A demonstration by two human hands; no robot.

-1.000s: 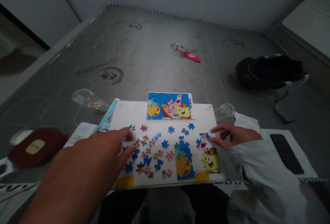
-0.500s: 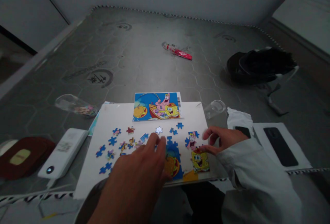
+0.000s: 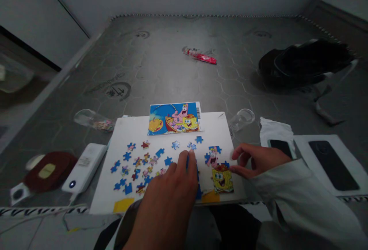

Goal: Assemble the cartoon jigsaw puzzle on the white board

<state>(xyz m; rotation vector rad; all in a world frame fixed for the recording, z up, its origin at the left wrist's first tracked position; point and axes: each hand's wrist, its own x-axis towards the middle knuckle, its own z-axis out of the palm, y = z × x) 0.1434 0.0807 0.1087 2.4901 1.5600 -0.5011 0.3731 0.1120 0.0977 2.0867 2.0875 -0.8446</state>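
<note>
Loose jigsaw pieces [image 3: 160,152] lie across a white board [image 3: 115,135]. My left hand [image 3: 175,188] stretches over the board, its fingertips at a small blue-and-white puzzle piece [image 3: 191,145]. Under that hand is a joined blue section, mostly hidden. To its right lies another joined section [image 3: 223,180] with a yellow square face and a pink figure. Beside this section, at the board's right edge, rests my right hand [image 3: 255,160], thumb and index finger apart with nothing seen between them. A picture card [image 3: 174,119] shows the cartoon scene at the board's far edge.
A clear cup with pieces inside [image 3: 96,121] lies on the left, another clear cup [image 3: 242,119] on the right. Left of the board are a white power bank [image 3: 84,167] and a brown case [image 3: 51,171]. Phones [image 3: 333,165], a dark cap [image 3: 304,66] and a red-wrapped item [image 3: 199,56] lie around.
My left hand has moved right, reaching the small blue-and-white piece and uncovering loose pieces on the left. The right hand stays beside the yellow-faced section. The view has shifted slightly.
</note>
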